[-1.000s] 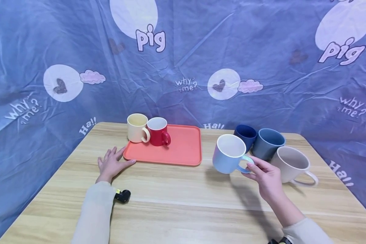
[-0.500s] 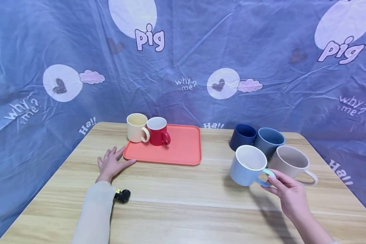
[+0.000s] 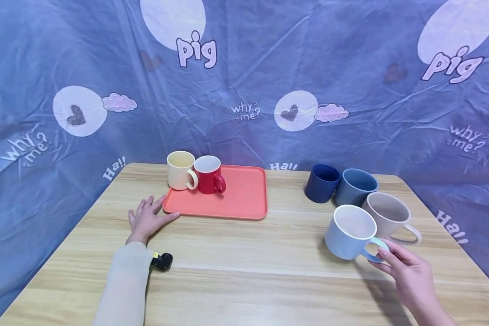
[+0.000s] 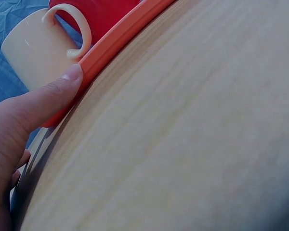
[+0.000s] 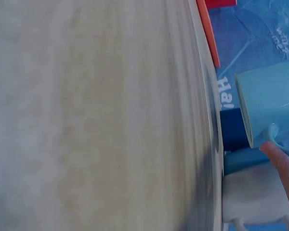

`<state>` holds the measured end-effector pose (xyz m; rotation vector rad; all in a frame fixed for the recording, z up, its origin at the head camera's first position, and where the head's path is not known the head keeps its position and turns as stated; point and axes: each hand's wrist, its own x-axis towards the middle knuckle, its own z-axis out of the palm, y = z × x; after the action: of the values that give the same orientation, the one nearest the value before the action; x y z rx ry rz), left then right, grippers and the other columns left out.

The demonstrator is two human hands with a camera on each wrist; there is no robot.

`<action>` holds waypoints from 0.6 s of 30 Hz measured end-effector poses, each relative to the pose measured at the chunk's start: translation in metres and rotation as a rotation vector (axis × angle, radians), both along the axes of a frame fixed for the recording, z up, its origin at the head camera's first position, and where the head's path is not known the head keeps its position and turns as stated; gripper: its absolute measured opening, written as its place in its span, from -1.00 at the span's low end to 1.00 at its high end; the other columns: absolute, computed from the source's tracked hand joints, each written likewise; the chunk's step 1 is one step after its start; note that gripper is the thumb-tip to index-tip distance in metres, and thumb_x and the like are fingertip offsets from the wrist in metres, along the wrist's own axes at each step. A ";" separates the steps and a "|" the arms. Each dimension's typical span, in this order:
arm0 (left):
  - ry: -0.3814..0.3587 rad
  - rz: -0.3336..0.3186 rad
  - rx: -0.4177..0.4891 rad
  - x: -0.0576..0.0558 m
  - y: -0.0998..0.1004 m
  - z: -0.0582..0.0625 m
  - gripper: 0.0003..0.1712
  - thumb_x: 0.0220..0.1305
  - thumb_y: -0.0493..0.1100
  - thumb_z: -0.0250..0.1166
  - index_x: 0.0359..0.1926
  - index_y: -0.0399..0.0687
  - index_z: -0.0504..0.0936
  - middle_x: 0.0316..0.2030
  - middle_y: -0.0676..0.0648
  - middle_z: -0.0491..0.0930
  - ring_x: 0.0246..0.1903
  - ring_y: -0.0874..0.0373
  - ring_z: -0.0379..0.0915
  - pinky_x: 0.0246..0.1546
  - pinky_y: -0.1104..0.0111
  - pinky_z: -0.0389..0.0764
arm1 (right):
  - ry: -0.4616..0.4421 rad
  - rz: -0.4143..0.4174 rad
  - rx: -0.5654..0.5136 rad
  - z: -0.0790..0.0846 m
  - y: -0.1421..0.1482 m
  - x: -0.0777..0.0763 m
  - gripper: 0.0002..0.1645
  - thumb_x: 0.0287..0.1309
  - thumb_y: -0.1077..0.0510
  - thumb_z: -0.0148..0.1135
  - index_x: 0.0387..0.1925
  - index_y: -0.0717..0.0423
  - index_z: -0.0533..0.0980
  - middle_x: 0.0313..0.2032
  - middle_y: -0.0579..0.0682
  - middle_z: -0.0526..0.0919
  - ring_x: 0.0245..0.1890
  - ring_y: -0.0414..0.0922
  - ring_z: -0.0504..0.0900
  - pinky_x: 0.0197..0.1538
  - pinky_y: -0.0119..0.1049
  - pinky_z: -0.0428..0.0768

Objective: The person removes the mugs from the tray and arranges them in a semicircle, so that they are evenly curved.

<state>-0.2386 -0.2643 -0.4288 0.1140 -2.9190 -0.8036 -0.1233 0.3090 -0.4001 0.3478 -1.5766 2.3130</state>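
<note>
My right hand (image 3: 411, 274) pinches the handle of a light blue mug (image 3: 348, 242) with a white inside. The mug hangs upright just above the table, in front of a beige mug (image 3: 387, 215); the right wrist view shows a gap under the light blue mug (image 5: 269, 103). My left hand (image 3: 146, 220) lies spread at the near left corner of a coral tray (image 3: 240, 203). Its thumb (image 4: 53, 98) touches the tray's front rim. On the tray's left part stand a cream mug (image 3: 179, 174) and a red mug (image 3: 207, 179), side by side.
A navy cup (image 3: 321, 185) and a grey-blue cup (image 3: 352, 192) stand at the back right, beside the beige mug. Wooden tabletop (image 3: 244, 258) stretches between tray and cups. A blue printed cloth (image 3: 244, 81) hangs behind the table.
My right hand has carried the light blue mug rightward and nearer to me, away from the navy cup. The left hand has stayed at the tray corner. The head view has shifted slightly.
</note>
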 end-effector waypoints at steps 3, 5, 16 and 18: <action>-0.001 0.001 0.007 0.000 -0.001 0.000 0.09 -0.26 0.48 0.13 0.26 0.01 0.14 0.22 -0.38 -0.08 0.19 -0.29 -0.34 -0.05 -0.23 -0.51 | 0.000 0.015 -0.016 0.004 0.001 0.006 -0.65 0.03 0.61 -0.14 -0.15 0.48 0.45 -0.24 0.10 0.58 -0.35 -0.07 0.60 -0.39 -0.17 0.52; 0.000 0.003 0.009 0.000 -0.001 0.000 0.09 -0.26 0.48 0.14 0.26 0.01 0.14 0.22 -0.38 -0.08 0.19 -0.29 -0.34 -0.05 -0.23 -0.51 | 0.003 0.033 -0.023 0.005 0.003 0.009 -0.64 0.05 0.61 -0.16 -0.13 0.47 0.44 -0.23 0.10 0.58 -0.34 -0.08 0.59 -0.37 -0.17 0.52; -0.002 0.000 0.012 0.001 0.001 0.001 0.08 -0.24 0.47 0.14 0.26 -0.01 0.14 0.22 -0.39 -0.08 0.19 -0.29 -0.34 -0.05 -0.23 -0.51 | -0.004 0.057 -0.060 -0.001 0.017 0.021 -0.60 0.06 0.62 -0.23 -0.09 0.46 0.42 -0.26 0.14 0.59 -0.32 -0.11 0.57 -0.31 -0.18 0.52; -0.001 -0.001 0.012 0.001 0.000 0.001 0.08 -0.24 0.47 0.14 0.26 -0.01 0.14 0.22 -0.39 -0.08 0.19 -0.29 -0.34 -0.05 -0.23 -0.51 | -0.042 0.042 -0.060 -0.002 0.020 0.022 -0.60 0.07 0.61 -0.21 -0.11 0.42 0.46 -0.26 0.11 0.59 -0.33 -0.11 0.58 -0.31 -0.20 0.52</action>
<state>-0.2378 -0.2638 -0.4278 0.1145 -2.9160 -0.8210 -0.1014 0.3293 -0.4025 0.3227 -1.5298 2.4092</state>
